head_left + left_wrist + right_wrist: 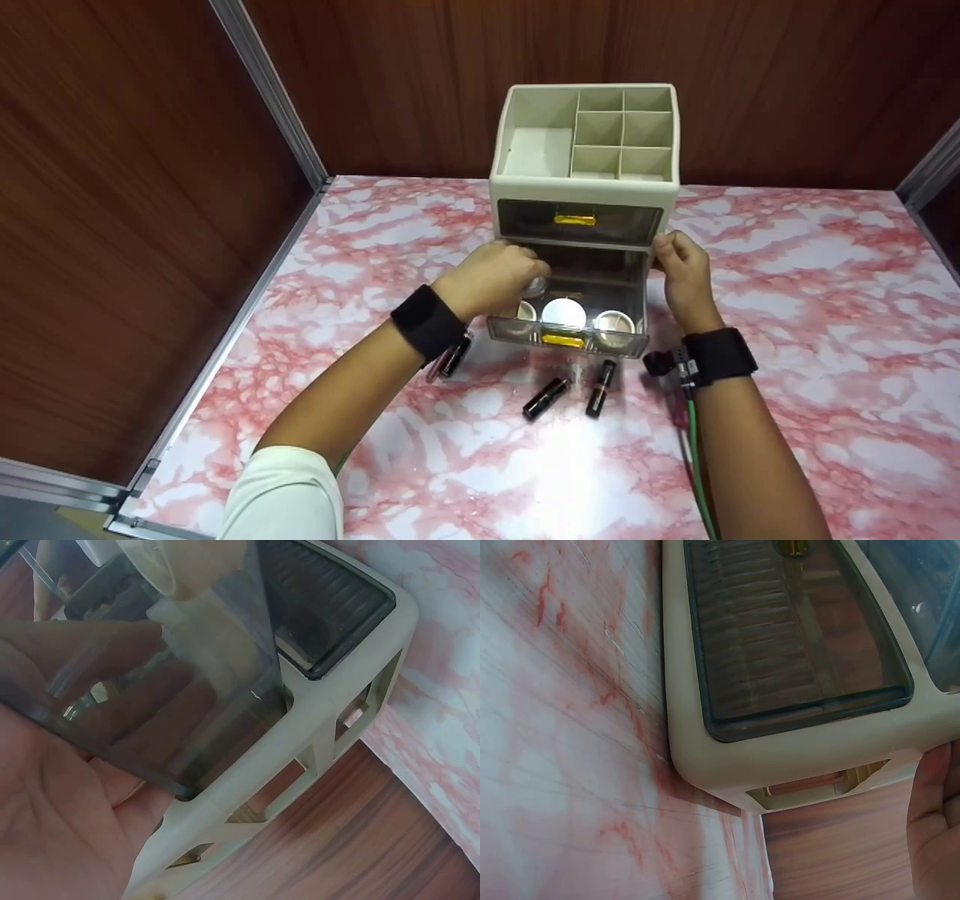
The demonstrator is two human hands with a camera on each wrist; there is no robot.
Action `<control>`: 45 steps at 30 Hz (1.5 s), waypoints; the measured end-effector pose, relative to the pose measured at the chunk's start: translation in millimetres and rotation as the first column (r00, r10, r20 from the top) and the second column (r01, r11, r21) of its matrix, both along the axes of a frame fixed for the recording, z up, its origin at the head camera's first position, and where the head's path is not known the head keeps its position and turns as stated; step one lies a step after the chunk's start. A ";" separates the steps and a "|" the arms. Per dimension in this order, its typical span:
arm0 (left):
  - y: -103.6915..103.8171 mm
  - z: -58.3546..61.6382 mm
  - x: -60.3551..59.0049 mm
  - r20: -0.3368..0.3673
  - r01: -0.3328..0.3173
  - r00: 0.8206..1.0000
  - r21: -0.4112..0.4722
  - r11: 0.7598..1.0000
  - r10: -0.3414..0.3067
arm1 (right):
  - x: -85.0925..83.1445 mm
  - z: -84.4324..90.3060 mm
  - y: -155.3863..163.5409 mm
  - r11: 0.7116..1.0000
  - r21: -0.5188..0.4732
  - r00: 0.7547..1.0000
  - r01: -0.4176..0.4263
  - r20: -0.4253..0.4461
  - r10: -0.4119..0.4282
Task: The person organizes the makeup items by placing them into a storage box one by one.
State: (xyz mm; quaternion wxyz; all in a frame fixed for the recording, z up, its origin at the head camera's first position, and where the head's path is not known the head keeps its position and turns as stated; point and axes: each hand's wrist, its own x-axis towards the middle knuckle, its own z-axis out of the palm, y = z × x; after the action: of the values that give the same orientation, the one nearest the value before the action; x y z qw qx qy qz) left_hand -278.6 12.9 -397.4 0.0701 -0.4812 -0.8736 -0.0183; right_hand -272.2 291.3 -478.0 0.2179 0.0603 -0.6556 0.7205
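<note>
While the lower drawer (577,300) is standing pulled out of the cream organiser (585,161) in the head view, the left hand (491,277) is being held over the drawer's left rear corner, fingers curled down into it; whether anything is being pinched there cannot be told. Just beyond the fingertips, three round white-topped jars (564,312) are being kept inside the drawer, behind its gold handle (562,340). The right hand (684,271) is being pressed against the organiser's right side, fingers curled at the drawer's right rear corner. Above both hands, the upper drawer (577,222) is sitting closed. Nearer the person than the hands, three dark tubes (546,398) are lying on the pink marbled surface (787,300), one of them partly hidden under the left wrist.

In the left wrist view, the smoky clear wall of the lower drawer (172,682) is being touched by the left hand (52,817), with fingers seen through the plastic on its far side, so the wall is being gripped between palm and fingers. The cream organiser (330,742) is lying just beyond.

In the right wrist view, only the edge of the right hand (936,832) is being shown, resting beside the cream organiser (795,757) corner; its grip cannot be judged here. The upper drawer (795,637) front is lying beyond it.
</note>
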 end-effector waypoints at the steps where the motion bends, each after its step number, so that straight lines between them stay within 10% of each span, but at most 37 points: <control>1: 0.1 -0.2 0.0 0.010 -0.001 1.000 -0.005 1.000 0.001 | -0.4 -0.4 0.1 1.000 0.005 1.000 0.005 0.000 -0.005; 20: -1.6 4.7 3.3 0.090 -0.001 0.996 -0.032 0.999 0.004 | -2.2 -1.8 2.3 1.000 0.030 1.000 0.004 -0.027 -0.003; 29: -13.1 5.5 8.4 0.075 0.035 0.996 0.166 0.986 -0.048 | -2.0 -2.5 2.7 0.999 0.042 1.000 0.024 -0.003 -0.023; 38: -36.0 15.7 18.7 0.095 -0.033 0.995 0.470 0.882 -0.013 | -1.6 4.0 4.2 1.000 0.027 1.000 -0.005 0.002 0.005; 45: -61.5 18.7 21.1 0.186 -0.168 0.981 0.634 0.755 0.062 | -0.6 0.7 2.9 1.000 0.023 1.000 -0.017 -0.001 0.017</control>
State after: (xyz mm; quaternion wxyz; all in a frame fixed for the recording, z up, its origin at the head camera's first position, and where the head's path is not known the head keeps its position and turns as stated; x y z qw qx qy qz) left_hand -257.5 -48.6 -378.7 0.1650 -0.3698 -0.8443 -0.3510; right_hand -272.7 294.2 -477.3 0.2115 0.0690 -0.6630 0.7148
